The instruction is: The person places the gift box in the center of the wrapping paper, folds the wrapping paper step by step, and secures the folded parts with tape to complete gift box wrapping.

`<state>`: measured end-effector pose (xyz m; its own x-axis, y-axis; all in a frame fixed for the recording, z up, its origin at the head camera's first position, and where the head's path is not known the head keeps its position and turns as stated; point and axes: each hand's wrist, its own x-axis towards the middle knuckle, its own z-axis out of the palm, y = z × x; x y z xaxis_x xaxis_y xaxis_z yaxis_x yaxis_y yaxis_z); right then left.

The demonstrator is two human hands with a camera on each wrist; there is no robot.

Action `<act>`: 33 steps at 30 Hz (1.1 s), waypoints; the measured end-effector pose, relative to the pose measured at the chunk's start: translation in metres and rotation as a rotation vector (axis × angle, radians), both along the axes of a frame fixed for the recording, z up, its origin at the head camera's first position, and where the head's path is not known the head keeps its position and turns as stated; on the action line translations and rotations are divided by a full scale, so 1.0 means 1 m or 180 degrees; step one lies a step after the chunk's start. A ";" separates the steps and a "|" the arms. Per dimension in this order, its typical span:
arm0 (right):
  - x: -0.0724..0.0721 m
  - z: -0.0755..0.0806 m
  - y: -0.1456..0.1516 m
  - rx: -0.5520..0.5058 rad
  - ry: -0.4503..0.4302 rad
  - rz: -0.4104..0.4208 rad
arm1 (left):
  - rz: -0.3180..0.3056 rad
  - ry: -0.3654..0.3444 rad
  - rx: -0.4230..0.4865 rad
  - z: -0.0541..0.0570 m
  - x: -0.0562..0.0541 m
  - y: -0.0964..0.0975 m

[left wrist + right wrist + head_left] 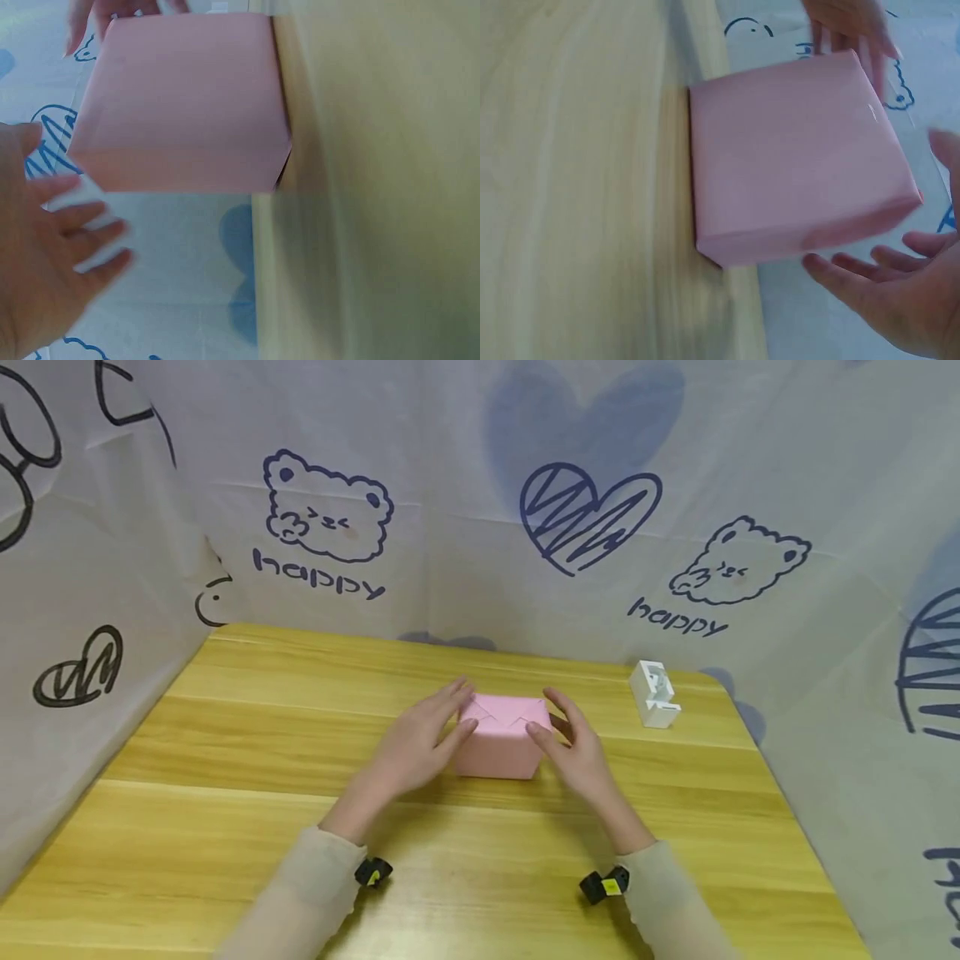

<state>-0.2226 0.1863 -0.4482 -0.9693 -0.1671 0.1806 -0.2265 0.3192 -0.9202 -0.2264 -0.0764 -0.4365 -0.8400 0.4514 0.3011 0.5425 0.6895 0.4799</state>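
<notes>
A pink paper-wrapped box [498,756] sits on the wooden table, with folded, pointed flaps of paper on its top. My left hand [420,739] is at its left side, fingers spread and loosely bent. In the left wrist view a gap shows between that hand [45,255] and the box [180,90]. On the opposite side is my right hand [577,752], its thumb by the near top edge. The right wrist view has the right hand's relaxed fingers [840,281] close beside the box [795,157]. Neither hand grips it.
Toward the back right of the table [225,852] stands a small white dispenser-like object [654,695] with a notched top. Behind and beside the table hangs a white cloth [450,543] printed with hearts and bears. Black cameras [373,872] are worn at both wrists.
</notes>
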 end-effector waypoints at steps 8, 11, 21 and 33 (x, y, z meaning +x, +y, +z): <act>-0.007 0.008 0.015 -0.0349 -0.1007 0.0312 | -0.0039 -0.1115 0.0098 0.001 -0.009 -0.008; -0.006 0.008 0.016 -0.0415 -0.1180 0.0434 | -0.0156 -0.1252 0.0285 -0.003 -0.012 -0.008; -0.033 0.000 -0.008 -0.0585 -0.0362 0.0494 | -0.0225 -0.0897 0.0862 -0.002 -0.037 -0.012; -0.050 -0.028 -0.025 -0.0660 -0.0306 0.0530 | 0.0014 -0.1343 0.1273 -0.018 -0.046 -0.025</act>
